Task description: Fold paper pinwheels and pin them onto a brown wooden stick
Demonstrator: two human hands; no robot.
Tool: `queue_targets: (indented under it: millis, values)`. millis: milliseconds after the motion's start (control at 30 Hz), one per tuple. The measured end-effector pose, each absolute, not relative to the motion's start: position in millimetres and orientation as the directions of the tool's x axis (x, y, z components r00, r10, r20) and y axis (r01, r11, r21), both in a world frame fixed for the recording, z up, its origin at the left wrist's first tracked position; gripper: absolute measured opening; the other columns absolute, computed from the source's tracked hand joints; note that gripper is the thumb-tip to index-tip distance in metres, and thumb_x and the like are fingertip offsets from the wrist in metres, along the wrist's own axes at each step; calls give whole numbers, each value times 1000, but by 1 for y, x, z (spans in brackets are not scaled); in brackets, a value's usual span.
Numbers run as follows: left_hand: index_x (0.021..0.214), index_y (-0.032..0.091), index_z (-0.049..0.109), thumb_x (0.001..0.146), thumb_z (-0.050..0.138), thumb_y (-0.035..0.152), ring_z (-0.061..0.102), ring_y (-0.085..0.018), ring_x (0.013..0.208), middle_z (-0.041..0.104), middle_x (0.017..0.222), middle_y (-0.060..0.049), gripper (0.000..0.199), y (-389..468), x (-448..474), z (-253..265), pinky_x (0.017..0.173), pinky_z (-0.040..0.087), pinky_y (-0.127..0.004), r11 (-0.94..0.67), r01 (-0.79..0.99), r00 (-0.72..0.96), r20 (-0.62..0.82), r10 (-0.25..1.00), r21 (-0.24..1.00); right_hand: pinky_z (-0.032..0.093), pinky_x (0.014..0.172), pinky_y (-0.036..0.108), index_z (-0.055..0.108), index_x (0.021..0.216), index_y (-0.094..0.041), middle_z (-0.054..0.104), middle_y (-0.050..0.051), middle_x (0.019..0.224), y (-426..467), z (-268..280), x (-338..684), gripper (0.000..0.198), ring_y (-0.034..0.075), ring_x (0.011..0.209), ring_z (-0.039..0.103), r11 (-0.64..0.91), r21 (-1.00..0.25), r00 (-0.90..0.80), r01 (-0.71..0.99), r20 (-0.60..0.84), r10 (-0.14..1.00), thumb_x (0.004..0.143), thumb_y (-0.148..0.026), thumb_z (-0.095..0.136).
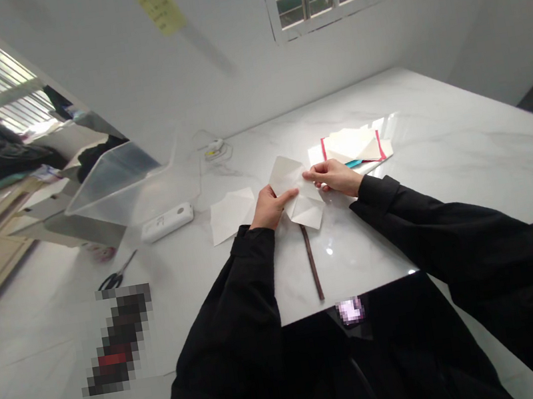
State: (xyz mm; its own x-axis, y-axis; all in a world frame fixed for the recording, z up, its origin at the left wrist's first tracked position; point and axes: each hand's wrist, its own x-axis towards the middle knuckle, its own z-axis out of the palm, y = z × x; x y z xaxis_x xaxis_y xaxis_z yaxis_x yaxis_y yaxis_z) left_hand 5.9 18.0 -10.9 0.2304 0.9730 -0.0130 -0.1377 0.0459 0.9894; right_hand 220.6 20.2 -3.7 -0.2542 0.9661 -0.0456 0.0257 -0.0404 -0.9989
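Note:
A cream paper envelope (pixel 306 210) with creased flaps is held up over the marble-patterned table between both hands. My left hand (pixel 270 207) is closed on its left side, the thumb lying across the paper. At the upper right edge, my right hand (pixel 336 177) pinches the envelope between thumb and fingers. Below it a thin dark brown stick (pixel 313 266) lies on the table, its top end hidden by the paper. Beside my left hand rest some flat white paper sheets (pixel 231 215). Behind my right hand is a pile of paper envelopes (pixel 351 144) with red and blue pieces.
To the left are a white oblong device (pixel 168 222), black-handled scissors (pixel 117 275) and a clear plastic bin (pixel 116 179). A small cabled item (pixel 214 147) lies near the wall. A yellow note (pixel 161 8) is stuck to the wall. The table's front edge (pixel 352 294) is close to my body.

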Motion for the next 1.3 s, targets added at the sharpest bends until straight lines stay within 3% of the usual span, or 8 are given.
queue_targets:
  millis: [367, 1000, 1300]
  values:
    - [101, 11, 74, 53, 98, 36, 75, -32, 97, 80, 102, -14, 59, 17, 7, -6, 93, 57, -44, 27, -185, 190, 9, 982, 982, 35, 53, 24, 59, 66, -18, 52, -1, 62, 19, 0, 223, 58, 10, 60, 44, -36, -996, -321, 86, -62, 945, 67, -69, 85]
    - [103, 10, 73, 55, 97, 33, 75, -32, 103, 80, 103, -14, 58, 18, 6, 1, 99, 55, -46, 21, -235, 178, 21, 984, 972, 27, 51, 26, 60, 62, -18, 50, -3, 56, 20, -1, 228, 55, 9, 51, 39, 63, -981, -391, 182, -13, 921, 74, -67, 81]
    - [104, 10, 73, 56, 95, 33, 74, -31, 103, 80, 103, -13, 57, 20, 3, 1, 97, 56, -44, 13, -242, 151, 24, 988, 970, 32, 52, 26, 59, 62, -18, 54, -2, 59, 22, -2, 229, 57, 9, 52, 42, 74, -973, -421, 220, -26, 907, 75, -70, 79]
